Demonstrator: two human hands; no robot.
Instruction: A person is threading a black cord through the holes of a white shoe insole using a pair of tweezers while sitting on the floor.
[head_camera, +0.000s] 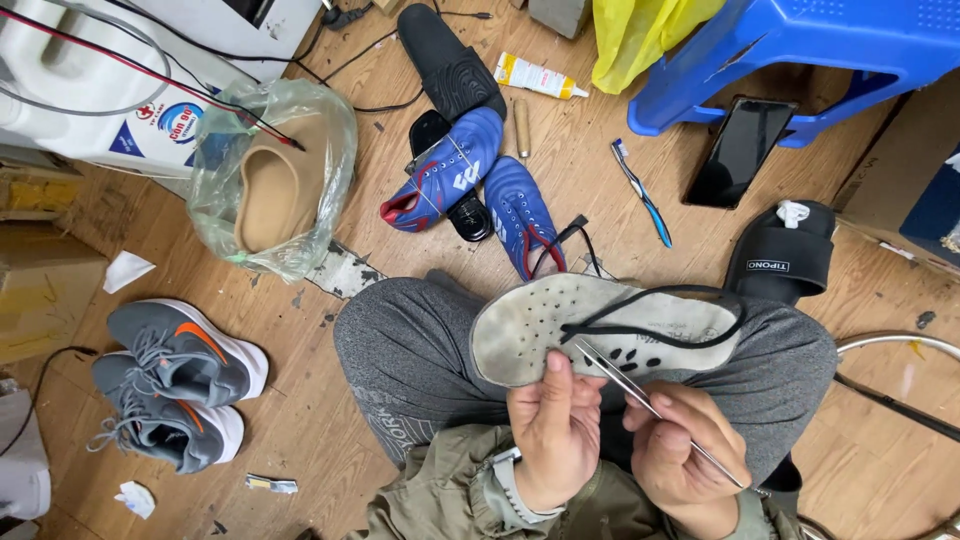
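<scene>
a worn grey insole with small punched holes lies across the person's lap, resting on the grey trouser knee, its underside turned up. the left hand grips its near edge, thumb pressed on top and fingers curled under, clamped on the insole. the right hand has its fingers pinched together around a thin metal needle tool, whose tip touches the insole beside the left thumb. a black cord loops over the insole's upper side.

just beyond the knee, on the wooden floor, lie a pair of blue sports shoes and a black shoe. near them are a glue tube, a toothbrush, a dark phone under a blue plastic stool, and a black slide sandal. to the left sit a pair of grey trainers and a clear bag holding a tan shoe.
</scene>
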